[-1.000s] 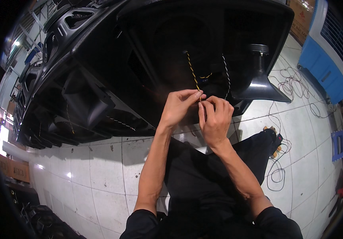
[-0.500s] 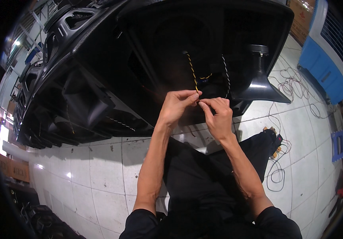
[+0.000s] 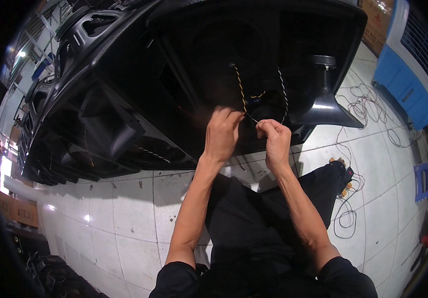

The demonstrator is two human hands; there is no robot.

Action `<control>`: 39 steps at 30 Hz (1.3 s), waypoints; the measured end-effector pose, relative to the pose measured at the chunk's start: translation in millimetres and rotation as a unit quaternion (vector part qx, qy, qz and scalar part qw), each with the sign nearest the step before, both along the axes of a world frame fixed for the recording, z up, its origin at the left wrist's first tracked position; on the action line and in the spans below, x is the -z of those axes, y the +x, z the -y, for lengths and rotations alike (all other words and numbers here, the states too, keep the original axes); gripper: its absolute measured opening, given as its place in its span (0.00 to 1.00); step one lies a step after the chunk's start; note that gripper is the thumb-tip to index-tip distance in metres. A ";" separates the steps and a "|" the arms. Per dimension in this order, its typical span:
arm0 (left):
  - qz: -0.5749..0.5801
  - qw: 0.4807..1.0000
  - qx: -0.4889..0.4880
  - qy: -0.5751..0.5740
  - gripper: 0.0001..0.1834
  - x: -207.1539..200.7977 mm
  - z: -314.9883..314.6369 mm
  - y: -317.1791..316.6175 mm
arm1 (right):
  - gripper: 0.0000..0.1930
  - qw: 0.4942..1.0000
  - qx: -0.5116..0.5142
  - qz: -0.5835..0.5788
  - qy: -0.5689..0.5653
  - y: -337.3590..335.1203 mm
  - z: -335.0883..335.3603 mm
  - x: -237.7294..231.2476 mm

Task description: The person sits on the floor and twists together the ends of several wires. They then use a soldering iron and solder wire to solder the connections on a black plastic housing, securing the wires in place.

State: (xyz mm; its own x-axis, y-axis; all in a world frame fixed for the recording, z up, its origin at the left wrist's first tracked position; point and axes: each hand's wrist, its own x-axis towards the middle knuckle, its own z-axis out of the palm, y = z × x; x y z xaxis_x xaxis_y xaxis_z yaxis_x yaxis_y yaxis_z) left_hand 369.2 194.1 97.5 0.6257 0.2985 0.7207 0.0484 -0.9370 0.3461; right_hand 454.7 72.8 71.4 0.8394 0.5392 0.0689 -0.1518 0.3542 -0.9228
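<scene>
A yellow-and-black twisted wire [image 3: 240, 88] comes out of a hole inside a large black speaker cabinet [image 3: 189, 30]. My left hand [image 3: 222, 133] is closed at the wire's lower end, its back turned up and the fingertips mostly hidden. A thin end of the wire stretches across to my right hand [image 3: 276, 141], which pinches it between thumb and fingers. Just right of that hangs a white-and-black twisted wire [image 3: 283, 89], touched by neither hand. A black horn-shaped part [image 3: 324, 107] stands at the cabinet's right side.
More black cabinets [image 3: 90, 126] run off to the left, with loose wires showing. At right are a blue air cooler [image 3: 407, 74], tangled cables [image 3: 368, 107] on the tiled floor [image 3: 134, 213], a blue stool [image 3: 425, 180] and a tool with yellow parts [image 3: 345, 186] by my leg.
My right hand has drawn a little to the right, away from the left, and a thin wire end now shows between them. My left hand has rolled over, back upward.
</scene>
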 end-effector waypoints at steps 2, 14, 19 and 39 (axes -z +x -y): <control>0.012 1.000 -0.008 0.014 0.08 -1.6 0.2 -2.0 | 0.08 0.999 -0.003 -0.027 0.020 -0.2 -1.8 -0.3; -0.051 0.904 0.102 -0.412 0.20 6.5 4.9 -1.6 | 0.14 0.998 -0.030 0.012 -0.058 -25.1 38.8 25.7; -0.057 0.847 0.136 -0.510 0.26 20.5 7.4 -2.1 | 0.15 0.987 -0.020 -0.032 -0.159 -29.0 94.9 79.9; 0.045 0.735 0.215 -0.642 0.18 -19.6 44.6 59.0 | 0.10 0.803 0.191 0.548 -0.140 8.5 94.9 -67.6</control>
